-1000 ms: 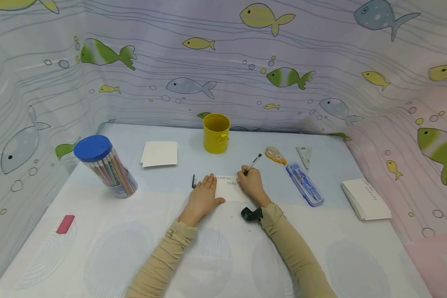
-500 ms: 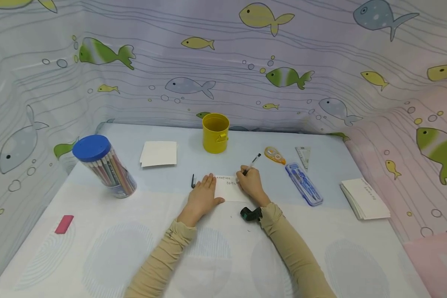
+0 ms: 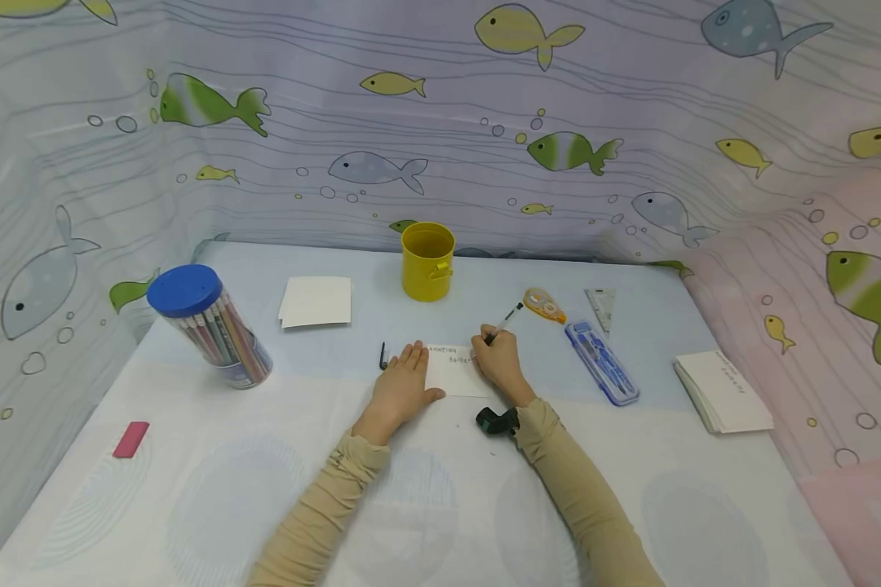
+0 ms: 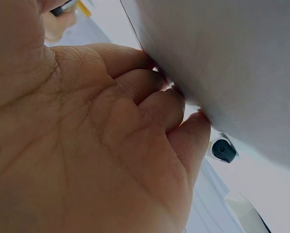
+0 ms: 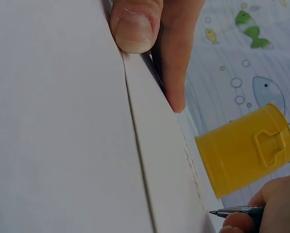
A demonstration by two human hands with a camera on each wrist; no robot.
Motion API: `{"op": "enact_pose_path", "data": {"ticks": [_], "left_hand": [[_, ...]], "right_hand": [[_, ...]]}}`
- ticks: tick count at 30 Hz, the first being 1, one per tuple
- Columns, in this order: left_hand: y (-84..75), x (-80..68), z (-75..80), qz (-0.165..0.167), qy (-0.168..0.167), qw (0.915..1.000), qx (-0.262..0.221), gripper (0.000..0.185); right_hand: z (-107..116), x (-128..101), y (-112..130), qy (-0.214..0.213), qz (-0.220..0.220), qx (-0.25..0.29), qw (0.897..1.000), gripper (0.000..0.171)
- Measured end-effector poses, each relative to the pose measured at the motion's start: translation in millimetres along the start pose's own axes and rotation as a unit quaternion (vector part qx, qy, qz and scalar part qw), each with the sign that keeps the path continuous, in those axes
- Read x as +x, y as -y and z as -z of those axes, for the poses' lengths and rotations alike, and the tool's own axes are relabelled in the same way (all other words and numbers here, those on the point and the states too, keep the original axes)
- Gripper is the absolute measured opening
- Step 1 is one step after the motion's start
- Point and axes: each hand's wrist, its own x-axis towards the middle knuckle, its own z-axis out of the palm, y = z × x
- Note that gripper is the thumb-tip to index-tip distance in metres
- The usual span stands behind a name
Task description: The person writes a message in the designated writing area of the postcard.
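Note:
My left hand (image 3: pixel 400 387) lies flat with fingers extended on the left part of a white card (image 3: pixel 455 381), holding it down. Two short lines of handwriting run along the card's upper part. My right hand (image 3: pixel 498 363) pinches a black-and-clear pen (image 3: pixel 509 319), its back end leaning up to the right. In the right wrist view the metal tip of the pen (image 5: pixel 225 212) is right at the end of the handwriting, close over the card (image 5: pixel 162 145). A small black piece like a pen cap (image 3: pixel 383 356) lies just left of my left hand.
A yellow bucket (image 3: pixel 427 273) stands behind the card. At left are a blue-lidded jar of pencils (image 3: pixel 223 334), blank cards (image 3: pixel 316 302) and a red eraser (image 3: pixel 130 439). At right are correction tape (image 3: pixel 544 306), a set square (image 3: pixel 600 308), a blue case (image 3: pixel 602 363) and written cards (image 3: pixel 723 391).
My right hand has shifted slightly right along the written line, and the pen leans a little more to the right. The left hand stays in place on the card.

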Motion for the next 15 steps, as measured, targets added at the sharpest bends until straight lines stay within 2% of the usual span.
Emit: {"op": "enact_pose_path", "data": {"ticks": [15], "left_hand": [[-2.2,-0.3,2.2,0.001,0.004,1.0000,0.001,0.083]], "right_hand": [[1.1,1.5,0.0,-0.001,0.029,-0.064,0.998,0.042]]}}
